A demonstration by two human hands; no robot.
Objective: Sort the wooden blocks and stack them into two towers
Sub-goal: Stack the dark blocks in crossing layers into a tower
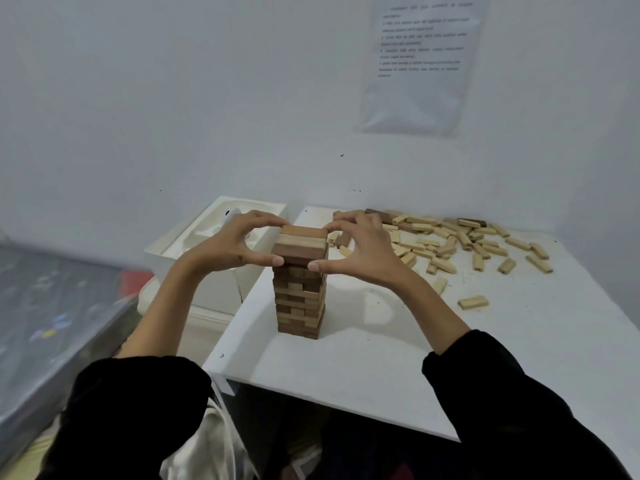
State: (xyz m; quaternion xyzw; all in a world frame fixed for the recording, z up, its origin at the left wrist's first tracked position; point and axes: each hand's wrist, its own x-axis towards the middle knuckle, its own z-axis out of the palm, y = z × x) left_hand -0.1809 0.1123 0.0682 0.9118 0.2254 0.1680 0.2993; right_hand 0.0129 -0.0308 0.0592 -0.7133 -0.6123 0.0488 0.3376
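**Both hands squaring the tower top, loose pile lying off to the right**

The tower (299,289) is standing upright on the near-left part of the tabletop (381,368), directly between the two hands. It is mixing dark and light blocks layer by layer, with no second tower showing.

The left hand (225,244) is bracketing the top layers from the left: its fingers (266,220) are reaching over to the far top edge and the thumb is pressing the near face. The right hand (363,247) is mirroring that from the right. Both are curled round the top layers and clamping them front to back, not carrying any loose block. The top layer (304,233) looks to be running its long axis left-right across the view, so the two hands are sitting at its ends.

Key relation for the next move: the loose pile (450,240) is lying right of and behind the tower, just beyond the right hand and well apart from the left. One stray light block (472,302) is sitting alone nearer the front, also on the right side. Two darker blocks (472,222) are resting at the back edge of the pile. Pile blocks are pointing in all directions, so no common axis to rely on.

My read: the right hand is the nearer one for the next pick, with the left hand steadying. Risk is the tower being tall and close to the tabletop's left edge, so a sideways nudge on release could be tipping it.
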